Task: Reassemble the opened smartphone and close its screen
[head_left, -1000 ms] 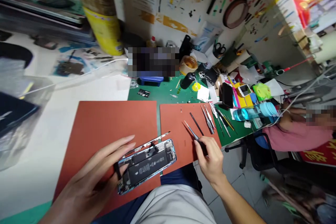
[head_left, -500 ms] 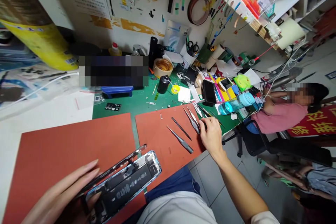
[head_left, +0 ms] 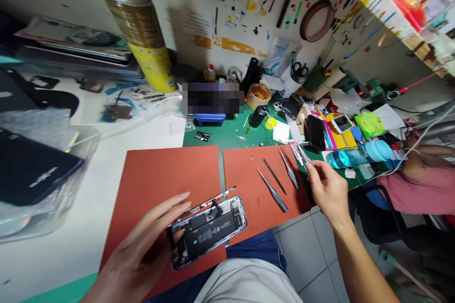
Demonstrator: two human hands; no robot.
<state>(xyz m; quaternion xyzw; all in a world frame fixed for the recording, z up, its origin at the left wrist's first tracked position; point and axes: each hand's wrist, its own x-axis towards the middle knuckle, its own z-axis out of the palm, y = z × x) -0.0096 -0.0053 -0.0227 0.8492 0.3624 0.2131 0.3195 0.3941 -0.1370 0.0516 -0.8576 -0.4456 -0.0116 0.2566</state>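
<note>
My left hand (head_left: 142,246) is wrapped round an opened smartphone (head_left: 213,234), its black battery and inner parts facing up. The phone's lifted screen (head_left: 206,204) stands tilted along the far edge, close to my fingers. At the right mat's far right edge, my right hand (head_left: 327,191) pinches the near end of a slim silver tool (head_left: 304,155). Beside that tool lies a white tube with red print (head_left: 295,150). On the mat left of this hand are a grey-handled screwdriver (head_left: 277,196), a black stick (head_left: 274,176) and another grey-handled tool (head_left: 288,169).
Two reddish-brown mats (head_left: 170,175) cover the front of the green bench. Behind them stand a black bottle (head_left: 258,116), a tape roll (head_left: 259,95) and a blue water bottle (head_left: 359,154). A yellow spray can (head_left: 152,66) rises at left. A person in pink (head_left: 419,184) sits at right.
The view has swung left, bringing the spray can and left bench into sight. My right hand has drawn the slim silver tool off the mat's edge. My left hand still holds the phone.
</note>
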